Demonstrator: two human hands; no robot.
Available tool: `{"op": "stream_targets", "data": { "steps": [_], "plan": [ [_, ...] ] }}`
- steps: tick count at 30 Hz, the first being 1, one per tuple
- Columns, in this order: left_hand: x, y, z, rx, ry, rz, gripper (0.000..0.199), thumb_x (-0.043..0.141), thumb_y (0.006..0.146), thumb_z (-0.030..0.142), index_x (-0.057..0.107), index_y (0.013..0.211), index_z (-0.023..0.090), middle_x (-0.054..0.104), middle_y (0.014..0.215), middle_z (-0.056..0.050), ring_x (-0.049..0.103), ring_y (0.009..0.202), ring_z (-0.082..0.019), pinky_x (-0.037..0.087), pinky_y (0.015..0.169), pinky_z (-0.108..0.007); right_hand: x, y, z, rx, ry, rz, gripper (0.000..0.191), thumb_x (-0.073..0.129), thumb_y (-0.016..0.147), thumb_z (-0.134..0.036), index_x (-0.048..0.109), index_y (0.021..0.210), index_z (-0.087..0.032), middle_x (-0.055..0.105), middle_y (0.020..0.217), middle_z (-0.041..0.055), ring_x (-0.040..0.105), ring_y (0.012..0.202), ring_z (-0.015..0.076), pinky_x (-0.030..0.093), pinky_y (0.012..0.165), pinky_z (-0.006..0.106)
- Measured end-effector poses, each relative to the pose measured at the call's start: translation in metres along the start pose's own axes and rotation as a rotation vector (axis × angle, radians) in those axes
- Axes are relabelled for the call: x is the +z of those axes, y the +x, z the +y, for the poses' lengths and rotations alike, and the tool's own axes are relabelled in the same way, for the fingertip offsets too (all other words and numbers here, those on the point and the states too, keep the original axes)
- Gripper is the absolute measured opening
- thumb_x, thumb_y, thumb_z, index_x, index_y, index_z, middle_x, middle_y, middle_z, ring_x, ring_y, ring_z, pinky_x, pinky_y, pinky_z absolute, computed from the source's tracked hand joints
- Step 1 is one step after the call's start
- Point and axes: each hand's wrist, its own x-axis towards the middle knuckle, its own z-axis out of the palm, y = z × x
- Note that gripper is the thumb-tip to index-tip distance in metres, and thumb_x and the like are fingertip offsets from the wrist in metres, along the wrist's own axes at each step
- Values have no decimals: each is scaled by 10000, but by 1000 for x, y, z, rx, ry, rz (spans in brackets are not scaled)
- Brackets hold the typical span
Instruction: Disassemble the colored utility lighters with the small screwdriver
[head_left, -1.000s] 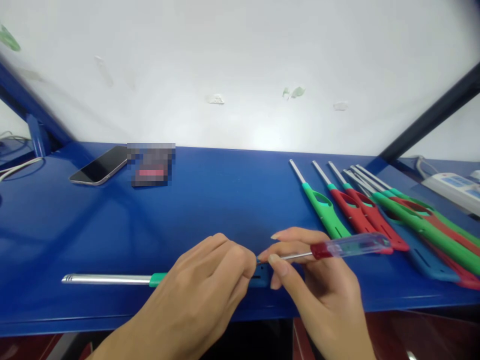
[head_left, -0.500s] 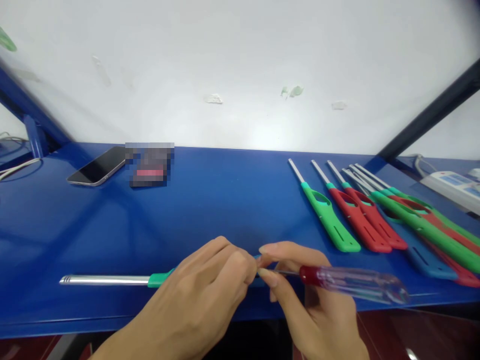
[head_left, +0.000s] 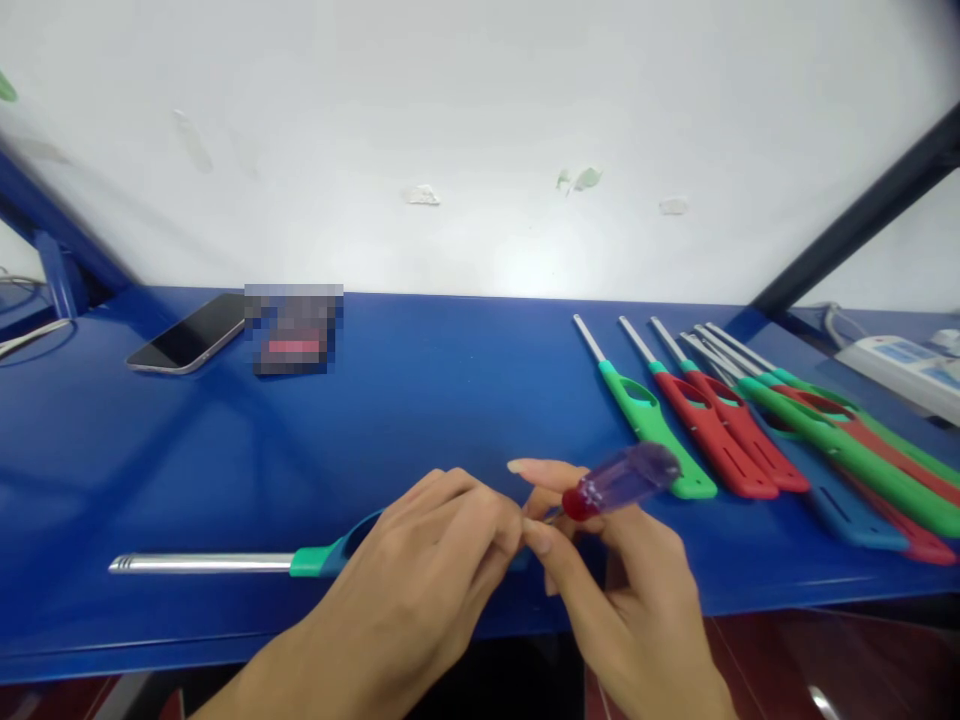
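Observation:
A blue long-nosed lighter [head_left: 332, 560] with a silver tube and green collar lies crosswise near the table's front edge. My left hand [head_left: 435, 560] is closed over its handle and hides most of it. Just to the right, my right hand [head_left: 615, 590] has its fingertips together on the thin shaft of a screwdriver [head_left: 619, 480]. Its clear purplish handle with a red collar tilts up to the right. The screwdriver's tip is hidden between my hands, at the lighter's handle end.
Several long-nosed lighters, among them a green one [head_left: 660, 430] and a red one [head_left: 712, 430], lie at the right. A phone [head_left: 191, 335] and a blurred-out dark object [head_left: 296, 335] are at the back left. A white power strip [head_left: 907, 365] stands far right, before the wall [head_left: 480, 120].
The screwdriver's handle has swung upward and toward the left, from nearly level to tilted. My right hand's fingers have shifted with it, while my left hand stays on the lighter.

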Motion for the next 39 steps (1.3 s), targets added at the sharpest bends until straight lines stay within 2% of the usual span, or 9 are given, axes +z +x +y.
{"op": "stream_targets", "data": {
  "steps": [7,12,17,21,24,29,34,39],
  "plan": [
    [-1,-2,-1,-48,-11,-37,206,469,1126,134,430,970,264,688,1012,34,668,916,-153,499,775,-288,-1,2,-1,50,-6,-25,285,629,1055,-201,697,1273,-372,726,866,-72,595,560,102,581,635,232],
    [-5,1,1,-61,-17,-12,210,442,1090,75,444,996,262,627,948,41,622,830,-128,504,764,-264,-1,4,-3,45,-5,-19,142,641,1047,-194,737,1039,-299,763,866,-47,648,611,119,578,640,240],
    [-9,2,3,-7,-89,15,333,384,980,-43,475,1135,238,615,1084,-5,633,959,-111,520,881,-231,-1,7,-5,19,12,-1,124,733,993,-178,721,925,-281,736,778,-79,586,530,89,540,574,202],
    [-11,4,5,-35,-102,-12,353,395,976,-25,490,1196,234,611,1107,-16,652,994,-119,531,908,-244,1,6,-5,30,-8,43,141,785,958,-193,716,858,-263,727,738,-69,608,532,103,520,535,214],
    [-11,6,8,-49,-81,-3,323,408,994,3,489,1189,248,633,1081,-6,671,954,-119,545,869,-247,2,6,-6,30,-33,61,138,790,953,-193,719,852,-256,728,731,-58,608,520,112,524,530,227],
    [-11,6,10,-26,-19,18,347,409,1011,31,485,1253,268,676,1121,0,693,1035,-123,553,905,-232,1,8,-7,10,-43,70,159,741,971,-157,708,850,-254,753,782,-47,696,646,131,591,641,211],
    [-11,8,10,-45,-16,17,384,417,1012,43,475,1306,283,690,1135,18,698,1043,-103,557,946,-199,0,8,-7,14,-60,51,145,725,977,-145,722,884,-256,729,777,-60,648,615,103,585,643,176],
    [-14,7,11,-1,65,-18,560,422,884,4,438,1378,268,701,1269,-13,692,1119,-146,574,1031,-262,1,9,-7,6,-38,56,167,729,975,-139,720,872,-269,698,754,-70,611,595,94,582,646,165]
  ]
}}
